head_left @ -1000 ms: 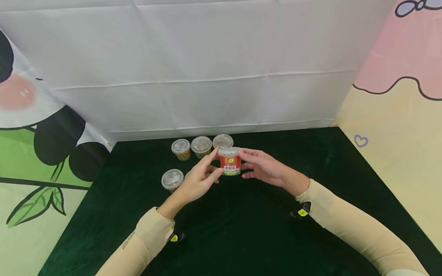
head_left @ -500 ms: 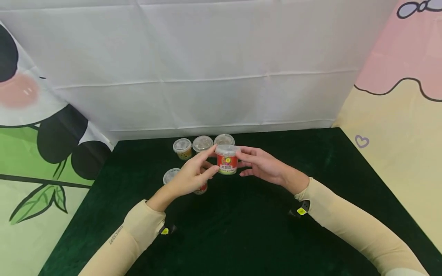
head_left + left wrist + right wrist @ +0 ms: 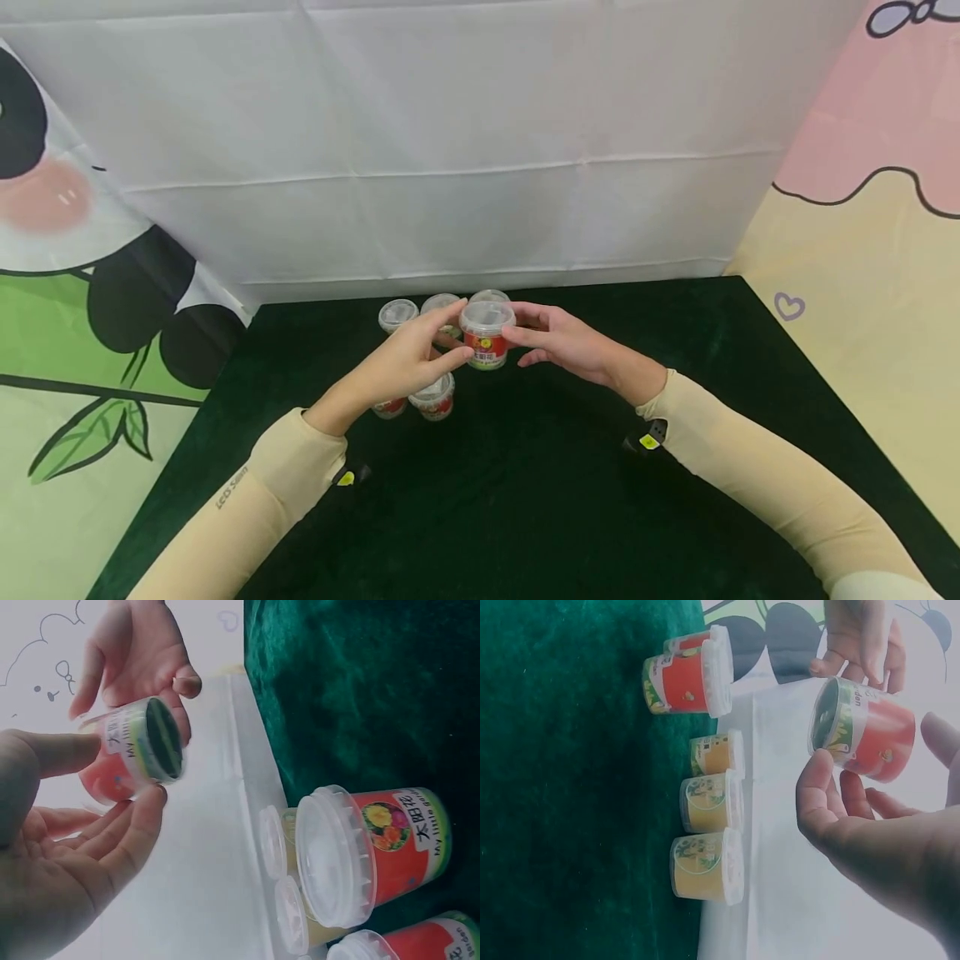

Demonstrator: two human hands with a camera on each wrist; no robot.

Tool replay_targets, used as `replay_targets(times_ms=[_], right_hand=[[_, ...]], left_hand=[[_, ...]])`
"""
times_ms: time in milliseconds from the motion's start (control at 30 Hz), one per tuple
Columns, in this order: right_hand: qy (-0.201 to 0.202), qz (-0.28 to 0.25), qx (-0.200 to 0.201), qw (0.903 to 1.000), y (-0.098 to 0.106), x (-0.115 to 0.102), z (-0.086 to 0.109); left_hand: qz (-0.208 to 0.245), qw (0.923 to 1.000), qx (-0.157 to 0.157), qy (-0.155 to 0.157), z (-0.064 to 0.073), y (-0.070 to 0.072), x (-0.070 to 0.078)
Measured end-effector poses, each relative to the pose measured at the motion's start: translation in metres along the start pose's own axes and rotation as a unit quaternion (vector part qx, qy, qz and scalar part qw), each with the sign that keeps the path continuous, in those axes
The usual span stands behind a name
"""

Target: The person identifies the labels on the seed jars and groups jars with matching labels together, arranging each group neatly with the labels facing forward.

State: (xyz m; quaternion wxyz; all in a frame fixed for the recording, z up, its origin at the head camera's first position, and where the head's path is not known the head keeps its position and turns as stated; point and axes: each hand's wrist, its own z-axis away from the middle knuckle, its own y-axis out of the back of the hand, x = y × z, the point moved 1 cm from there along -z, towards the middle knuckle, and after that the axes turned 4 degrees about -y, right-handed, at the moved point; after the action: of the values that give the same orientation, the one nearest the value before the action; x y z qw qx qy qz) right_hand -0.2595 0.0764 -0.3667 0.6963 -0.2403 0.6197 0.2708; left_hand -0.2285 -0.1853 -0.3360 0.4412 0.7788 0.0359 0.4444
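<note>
Both hands hold one small plastic cup (image 3: 486, 343) with a clear lid and a red label that bears flower pictures. My left hand (image 3: 408, 357) grips it from the left, thumb on the near side and fingers behind. From the right, my right hand (image 3: 566, 346) has its thumb and fingers around the other side. The cup is raised off the table, and its dark green underside (image 3: 163, 739) shows in the left wrist view. Below the left hand stand two similar red cups, one (image 3: 433, 400) in plain sight and the other (image 3: 388, 407) partly hidden by that hand.
Along the back edge of the dark green cloth (image 3: 525, 500) stand three lidded cups with yellowish sides, the left one (image 3: 711, 754), the middle one (image 3: 705, 802) and the right one (image 3: 699, 866). A white fabric backdrop (image 3: 465, 225) rises right behind them.
The held cup has risen and shifted slightly left, with its lid turned more toward the head camera. My left forearm has swung left, bringing a second red cup below it into sight.
</note>
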Motion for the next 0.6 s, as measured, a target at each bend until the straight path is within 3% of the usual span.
replay_targets(times_ms=[367,600], right_hand=[[0.012,0.102,0.005,0.9947,0.003,0.004,-0.004],[0.025,0.133,-0.012,0.9907,0.003,0.015,-0.007]], left_hand=[[-0.053,0.9984,-0.008,0.016,-0.008,-0.002,0.0],[-0.103,0.9942,-0.018,0.024,-0.006,-0.005,-0.006]])
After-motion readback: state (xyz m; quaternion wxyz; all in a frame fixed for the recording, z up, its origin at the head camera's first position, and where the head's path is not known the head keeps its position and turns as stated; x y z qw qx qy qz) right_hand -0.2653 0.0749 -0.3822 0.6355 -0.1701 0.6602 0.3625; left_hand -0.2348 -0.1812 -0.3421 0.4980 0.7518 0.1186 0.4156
